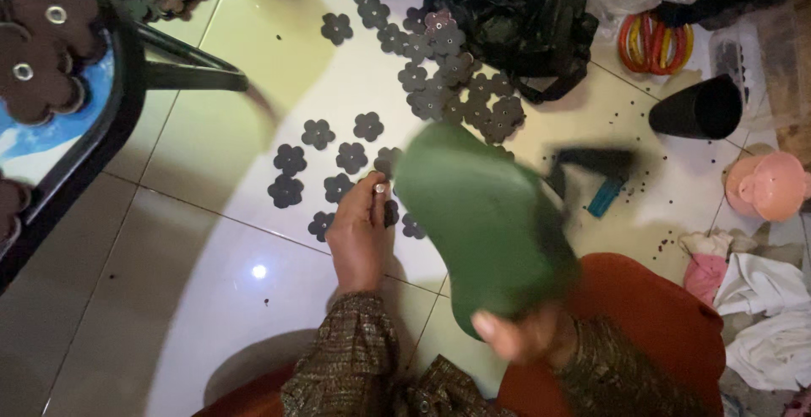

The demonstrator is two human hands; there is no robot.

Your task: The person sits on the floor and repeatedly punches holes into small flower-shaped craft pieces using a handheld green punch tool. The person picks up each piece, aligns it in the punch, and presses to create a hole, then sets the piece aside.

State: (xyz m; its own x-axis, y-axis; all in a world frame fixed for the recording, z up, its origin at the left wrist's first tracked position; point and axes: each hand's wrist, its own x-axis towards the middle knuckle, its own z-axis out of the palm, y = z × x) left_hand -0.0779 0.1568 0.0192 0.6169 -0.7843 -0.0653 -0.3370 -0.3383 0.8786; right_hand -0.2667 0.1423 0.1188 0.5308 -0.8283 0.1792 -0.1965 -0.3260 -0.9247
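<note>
My left hand (359,233) rests on the tiled floor and pinches a small silver eyelet (379,188) at its fingertips, beside dark flower-shaped cutouts (336,157). My right hand (519,332) grips the heel of a green rubber sandal (481,214), which is raised and blurred above the floor. More of the flower cutouts lie in a heap (448,79) farther away.
A blue-topped stool (101,87) with brown eyeleted flower pieces stands at left. A black bag (515,11), coloured rings (655,41), a black cup (699,109), a pink container (767,185), a dark blurred tool (596,168) and white cloths (760,316) lie at right.
</note>
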